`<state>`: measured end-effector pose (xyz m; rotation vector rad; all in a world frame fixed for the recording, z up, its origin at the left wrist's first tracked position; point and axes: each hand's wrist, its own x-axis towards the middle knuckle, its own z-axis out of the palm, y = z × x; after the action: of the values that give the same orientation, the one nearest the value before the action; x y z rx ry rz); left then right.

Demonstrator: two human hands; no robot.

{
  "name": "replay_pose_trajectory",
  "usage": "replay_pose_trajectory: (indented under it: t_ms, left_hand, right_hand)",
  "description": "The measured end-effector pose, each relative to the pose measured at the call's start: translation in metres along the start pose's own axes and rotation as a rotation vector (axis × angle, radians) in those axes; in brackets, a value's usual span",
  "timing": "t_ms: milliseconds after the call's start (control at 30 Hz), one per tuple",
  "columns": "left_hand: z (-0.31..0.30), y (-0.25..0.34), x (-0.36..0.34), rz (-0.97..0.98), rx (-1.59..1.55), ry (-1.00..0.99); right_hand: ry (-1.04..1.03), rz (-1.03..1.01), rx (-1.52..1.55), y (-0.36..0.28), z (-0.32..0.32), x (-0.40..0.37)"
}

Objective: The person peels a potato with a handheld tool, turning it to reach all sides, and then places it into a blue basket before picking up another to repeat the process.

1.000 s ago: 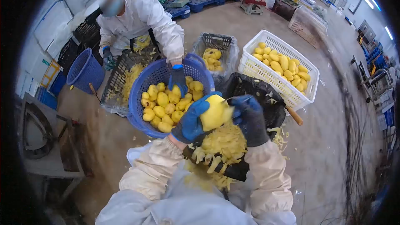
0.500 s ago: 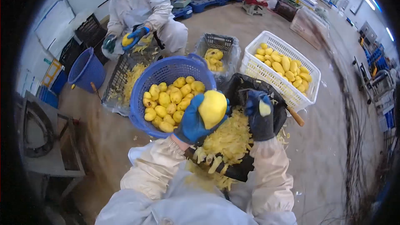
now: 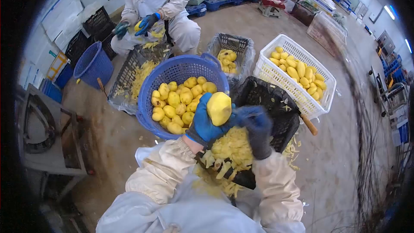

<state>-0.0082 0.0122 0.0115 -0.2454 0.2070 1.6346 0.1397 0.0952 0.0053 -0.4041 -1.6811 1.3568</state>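
Observation:
In a blue glove, my left hand [image 3: 205,123] is closed around a large yellow potato [image 3: 219,108], with pale cut facets and a small dark mark on its surface. My right hand [image 3: 255,125], in a dark blue glove, is just right of the potato and smeared by motion. Its fingers and anything in them cannot be made out. Below both hands, a heap of yellow peelings [image 3: 233,149] lies in a black crate [image 3: 280,108]. To the left, a blue-purple basket [image 3: 144,99] holds many yellow potatoes [image 3: 183,101].
A white crate [image 3: 297,97] of potatoes stands at right. A wooden handle [image 3: 309,126] sticks out by the black crate. Behind is a lined crate [image 3: 246,58] with more potatoes. A co-worker [image 3: 166,13] sits opposite, near another blue basket [image 3: 97,67]. A metal stand [image 3: 51,138] is at left.
My right hand has moved left and inward, close to the potato; the pale piece seen on it before is no longer visible. My left hand still holds the potato, now turned differently.

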Motion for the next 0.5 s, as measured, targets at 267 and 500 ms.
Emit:
replay_pose_trajectory:
  t_ms: [267, 500]
  left_hand:
    - [-0.007, 0.002, -0.004, -0.196, 0.055, -0.171]
    - [0.001, -0.006, -0.014, -0.246, 0.215, -0.181]
  right_hand:
    - [0.209, 0.213, 0.159, -0.013, -0.018, 0.022]
    - [0.323, 0.297, 0.584, 0.014, -0.057, 0.029]
